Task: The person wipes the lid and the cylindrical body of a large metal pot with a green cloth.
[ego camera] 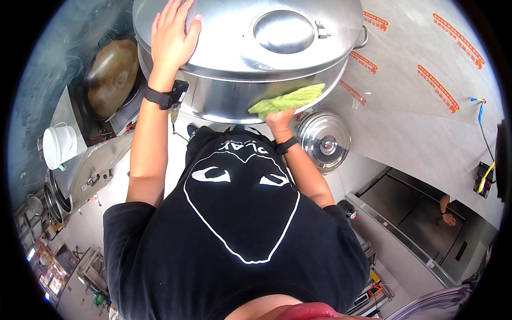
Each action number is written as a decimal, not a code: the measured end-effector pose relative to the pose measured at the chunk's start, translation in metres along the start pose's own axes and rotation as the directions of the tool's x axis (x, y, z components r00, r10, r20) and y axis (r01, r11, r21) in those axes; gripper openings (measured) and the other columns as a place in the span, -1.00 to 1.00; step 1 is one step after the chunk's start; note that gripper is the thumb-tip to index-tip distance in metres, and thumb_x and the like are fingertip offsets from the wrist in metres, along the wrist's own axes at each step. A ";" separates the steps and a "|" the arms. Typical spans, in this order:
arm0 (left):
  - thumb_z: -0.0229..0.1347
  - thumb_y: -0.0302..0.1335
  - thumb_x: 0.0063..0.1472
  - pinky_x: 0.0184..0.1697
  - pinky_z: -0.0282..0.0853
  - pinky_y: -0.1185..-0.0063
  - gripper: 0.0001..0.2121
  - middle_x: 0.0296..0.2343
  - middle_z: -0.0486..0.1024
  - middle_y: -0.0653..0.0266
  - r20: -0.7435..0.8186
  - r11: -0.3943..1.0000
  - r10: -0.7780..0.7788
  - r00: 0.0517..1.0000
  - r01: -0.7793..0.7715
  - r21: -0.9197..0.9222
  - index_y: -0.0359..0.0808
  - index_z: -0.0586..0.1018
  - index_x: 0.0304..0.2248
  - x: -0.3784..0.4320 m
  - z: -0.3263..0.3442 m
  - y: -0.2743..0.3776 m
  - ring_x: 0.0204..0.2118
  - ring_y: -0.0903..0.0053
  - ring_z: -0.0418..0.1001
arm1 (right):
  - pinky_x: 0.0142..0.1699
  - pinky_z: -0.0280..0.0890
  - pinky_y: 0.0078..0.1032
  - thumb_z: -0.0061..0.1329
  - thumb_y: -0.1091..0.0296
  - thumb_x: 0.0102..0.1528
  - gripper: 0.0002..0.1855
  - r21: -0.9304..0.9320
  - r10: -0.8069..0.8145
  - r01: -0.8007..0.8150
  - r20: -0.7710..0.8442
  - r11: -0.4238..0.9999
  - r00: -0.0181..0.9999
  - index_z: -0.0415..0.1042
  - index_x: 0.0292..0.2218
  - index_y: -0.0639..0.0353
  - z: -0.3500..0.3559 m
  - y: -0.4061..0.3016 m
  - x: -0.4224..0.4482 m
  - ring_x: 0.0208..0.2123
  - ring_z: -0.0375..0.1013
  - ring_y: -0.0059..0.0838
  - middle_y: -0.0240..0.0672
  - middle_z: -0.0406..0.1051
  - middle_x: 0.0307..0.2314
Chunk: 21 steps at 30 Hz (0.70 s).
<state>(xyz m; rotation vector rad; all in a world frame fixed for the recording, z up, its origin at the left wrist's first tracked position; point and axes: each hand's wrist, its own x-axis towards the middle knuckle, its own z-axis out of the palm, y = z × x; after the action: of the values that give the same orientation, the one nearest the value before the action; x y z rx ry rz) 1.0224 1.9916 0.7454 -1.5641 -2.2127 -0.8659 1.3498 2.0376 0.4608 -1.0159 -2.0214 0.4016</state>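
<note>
A large round stainless-steel vessel [224, 98] stands before me, covered by a shiny steel lid [224, 52] with a raised round dome [284, 31]. My left hand [173, 38] rests flat on the left side of the lid, fingers somewhat spread and nothing in it. Against the vessel's outer wall, below the lid's rim, my right hand [278, 119] holds a yellow-green cloth [290, 100]. Most of the right hand's fingers are hidden by the cloth, which is partly blurred. Both wrists wear black bands, the left one with a small device.
A large wok [113, 78] sits on the stove at left, near a white plastic bucket [60, 146]. Beside my right forearm is a round steel pot lid [325, 142]. Wires hang from an open socket box [485, 180] on the right wall. Another person's forearm and hand [448, 218] appear at far right.
</note>
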 end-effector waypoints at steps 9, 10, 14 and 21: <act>0.03 -0.37 0.26 0.36 0.01 0.23 -0.53 0.19 0.30 -0.08 0.002 1.000 -0.005 1.000 0.005 0.028 -0.30 0.42 0.15 -0.002 0.001 0.003 0.29 0.08 0.19 | 0.30 0.10 -0.37 -0.27 0.25 0.36 -0.53 0.677 0.458 -0.220 -0.194 0.702 0.867 0.23 0.18 0.37 -0.043 0.077 0.166 0.14 0.28 -0.30 -0.18 0.31 0.09; 0.03 -0.38 0.26 0.35 0.01 0.23 -0.53 0.19 0.31 -0.08 0.001 0.999 -0.009 1.000 0.009 0.034 -0.30 0.43 0.14 -0.002 0.000 0.003 0.29 0.08 0.20 | 0.32 0.07 -0.38 -0.28 0.25 0.37 -0.50 0.674 0.459 -0.246 -0.155 0.697 0.875 0.20 0.21 0.37 -0.046 0.096 0.173 0.18 0.24 -0.30 -0.17 0.27 0.14; 0.02 -0.38 0.26 0.35 0.02 0.23 -0.54 0.18 0.31 -0.08 -0.007 1.000 0.011 1.000 -0.011 0.013 -0.31 0.43 0.14 0.002 0.005 0.004 0.29 0.08 0.20 | 0.36 -0.01 -0.40 -0.31 0.27 0.37 -0.45 0.513 0.377 -0.264 -0.129 0.817 0.917 0.12 0.27 0.38 -0.051 0.151 0.164 0.28 0.13 -0.30 -0.13 0.18 0.23; 0.03 -0.27 0.29 0.34 0.04 0.29 -0.55 0.20 0.34 0.10 -0.085 0.996 0.088 0.992 -0.086 0.027 -0.13 0.46 0.15 0.002 0.022 -0.016 0.30 0.21 0.21 | 0.37 -0.02 -0.37 -0.28 0.35 0.33 -0.51 0.548 0.524 -0.360 -0.174 0.755 0.834 0.20 0.20 0.40 -0.022 0.119 0.087 0.26 0.16 -0.25 -0.09 0.22 0.18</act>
<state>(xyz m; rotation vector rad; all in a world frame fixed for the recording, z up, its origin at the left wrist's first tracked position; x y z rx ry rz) 1.0091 2.0029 0.7244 -1.5694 -2.0715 -0.8619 1.3989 2.1779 0.4509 -1.1383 -1.2613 0.9040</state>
